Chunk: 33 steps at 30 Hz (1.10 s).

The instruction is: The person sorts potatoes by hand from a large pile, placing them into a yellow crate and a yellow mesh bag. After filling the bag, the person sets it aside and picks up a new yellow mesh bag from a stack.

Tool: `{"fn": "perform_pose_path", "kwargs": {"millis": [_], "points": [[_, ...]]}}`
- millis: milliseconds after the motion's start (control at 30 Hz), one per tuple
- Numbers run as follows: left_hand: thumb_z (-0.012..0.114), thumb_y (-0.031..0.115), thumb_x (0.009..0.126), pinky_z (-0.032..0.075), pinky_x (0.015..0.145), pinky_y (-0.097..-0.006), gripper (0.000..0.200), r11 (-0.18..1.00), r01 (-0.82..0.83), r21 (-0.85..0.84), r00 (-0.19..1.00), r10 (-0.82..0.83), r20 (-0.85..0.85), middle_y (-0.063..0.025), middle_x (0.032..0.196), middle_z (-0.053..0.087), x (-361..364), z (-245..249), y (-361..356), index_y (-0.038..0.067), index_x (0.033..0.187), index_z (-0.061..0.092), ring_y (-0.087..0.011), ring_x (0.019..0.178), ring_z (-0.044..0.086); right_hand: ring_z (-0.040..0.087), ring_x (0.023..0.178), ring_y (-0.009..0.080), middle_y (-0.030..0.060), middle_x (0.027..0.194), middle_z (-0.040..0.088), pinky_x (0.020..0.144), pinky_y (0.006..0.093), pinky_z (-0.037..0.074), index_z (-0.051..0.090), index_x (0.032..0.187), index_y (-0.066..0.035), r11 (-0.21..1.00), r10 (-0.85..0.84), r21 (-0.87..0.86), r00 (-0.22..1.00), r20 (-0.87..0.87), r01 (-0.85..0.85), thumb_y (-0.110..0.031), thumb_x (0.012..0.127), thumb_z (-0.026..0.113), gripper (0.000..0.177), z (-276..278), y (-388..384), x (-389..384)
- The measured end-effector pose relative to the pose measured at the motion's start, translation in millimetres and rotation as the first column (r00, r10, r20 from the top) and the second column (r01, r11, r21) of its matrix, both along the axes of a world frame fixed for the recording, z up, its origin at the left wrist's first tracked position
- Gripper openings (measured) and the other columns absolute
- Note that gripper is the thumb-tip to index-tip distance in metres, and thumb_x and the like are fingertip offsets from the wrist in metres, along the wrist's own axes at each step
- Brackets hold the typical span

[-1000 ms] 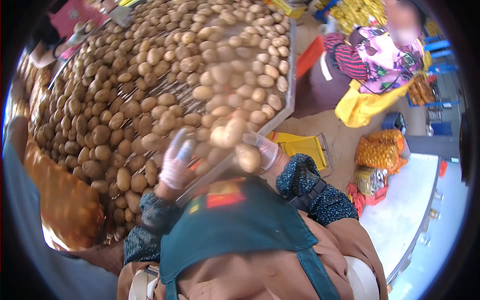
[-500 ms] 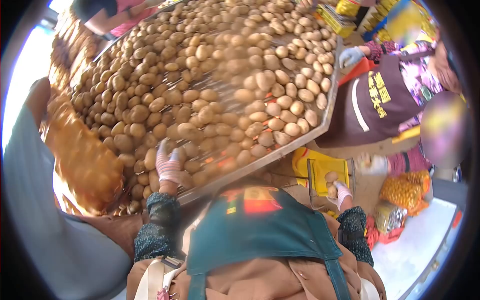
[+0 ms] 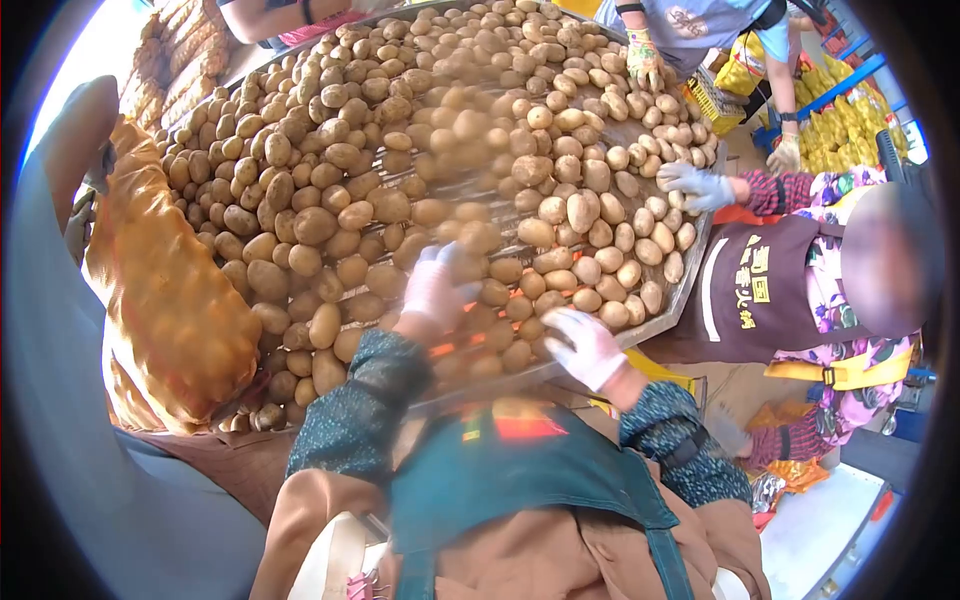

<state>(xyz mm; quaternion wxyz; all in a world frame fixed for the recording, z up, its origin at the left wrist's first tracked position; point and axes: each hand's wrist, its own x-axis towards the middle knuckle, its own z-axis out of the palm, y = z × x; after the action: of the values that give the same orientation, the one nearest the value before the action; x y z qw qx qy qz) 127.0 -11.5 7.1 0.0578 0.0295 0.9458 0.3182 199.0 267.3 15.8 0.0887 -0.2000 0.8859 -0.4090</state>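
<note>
The slatted desk (image 3: 665,323), edged with a metal rim, is the largest thing here. To its right stands a co-worker in a dark apron (image 3: 765,275); at its far right corner, a co-worker in a light blue top (image 3: 690,25) leans in. A bulging orange mesh sack (image 3: 170,310) stands along the desk's left side, and the wearer's green apron (image 3: 520,475) is at its near edge. Just outside the far right corner is a yellow crate (image 3: 712,100). The left hand (image 3: 437,285), gloved and blurred, is over the desk's near part, thumb apart from the fingers; whether its grip has hold of anything cannot be told. The right hand (image 3: 583,345), by the desk's near rim, has its grip loosely open, fingers extended. Smallest are the potatoes (image 3: 315,225), crowded on the desk's left and sparser towards its right rim.
</note>
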Motion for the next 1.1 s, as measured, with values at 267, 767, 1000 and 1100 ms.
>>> {"fn": "perform_pose_path", "kwargs": {"millis": [267, 767, 1000, 1100], "points": [[0.067, 0.03, 0.089, 0.052, 0.097, -0.0409, 0.039, -0.316, -0.519, 0.795, 0.845, -0.048, 0.533, -0.0102, 0.117, 0.065, -6.6, 17.8, -84.4, 0.011, 0.122, 0.057, -0.0282, 0.113, 0.06, 0.047, 0.128, 0.039, 0.0209, 0.147, 0.039, 0.106, 0.047, 0.044, 0.056, 0.133, -0.015, 0.931, 0.104, 0.356, 0.993, -0.06, -0.076, -0.023, 0.084, 0.07, 0.052, -15.1, -128.6, -112.8], [0.062, 0.017, 0.088, 0.053, 0.091, -0.0394, 0.031, 0.874, 0.25, -0.417, 0.934, -0.104, 0.342, -0.0174, 0.125, 0.062, -132.2, 1.3, -29.9, 0.005, 0.117, 0.065, -0.0323, 0.109, 0.064, 0.065, 0.103, 0.0356, 0.0193, 0.109, 0.069, 0.092, 0.0414, 0.052, 0.07, 0.113, -0.01, 0.977, -0.075, 0.212, 0.967, 0.243, 0.023, -0.019, 0.083, 0.061, 0.033, -15.6, -93.4, -146.7], [0.068, 0.019, 0.085, 0.05, 0.097, -0.0362, 0.049, 0.977, 0.048, -0.209, 0.983, -0.009, 0.183, -0.0199, 0.123, 0.065, -127.7, 33.1, -47.9, 0.007, 0.132, 0.06, -0.0303, 0.116, 0.063, 0.065, 0.107, 0.0332, 0.0178, 0.114, 0.066, 0.09, 0.0448, 0.053, 0.056, 0.129, -0.012, 0.856, 0.066, 0.491, 0.977, 0.203, -0.16, -0.021, 0.09, 0.057, 0.041, 5.2, -122.5, -159.8], [0.067, 0.029, 0.091, 0.054, 0.087, -0.0306, 0.058, 0.634, -0.345, 0.692, 0.925, 0.106, 0.364, -0.0128, 0.116, 0.067, -105.0, 40.5, -78.7, 0.002, 0.14, 0.051, -0.0186, 0.104, 0.065, 0.064, 0.113, 0.031, 0.0155, 0.126, 0.06, 0.089, 0.0433, 0.055, 0.057, 0.129, -0.012, 0.728, 0.086, 0.659, 0.979, 0.185, -0.188, -0.019, 0.091, 0.058, 0.038, 13.9, -160.3, -175.1]]}}
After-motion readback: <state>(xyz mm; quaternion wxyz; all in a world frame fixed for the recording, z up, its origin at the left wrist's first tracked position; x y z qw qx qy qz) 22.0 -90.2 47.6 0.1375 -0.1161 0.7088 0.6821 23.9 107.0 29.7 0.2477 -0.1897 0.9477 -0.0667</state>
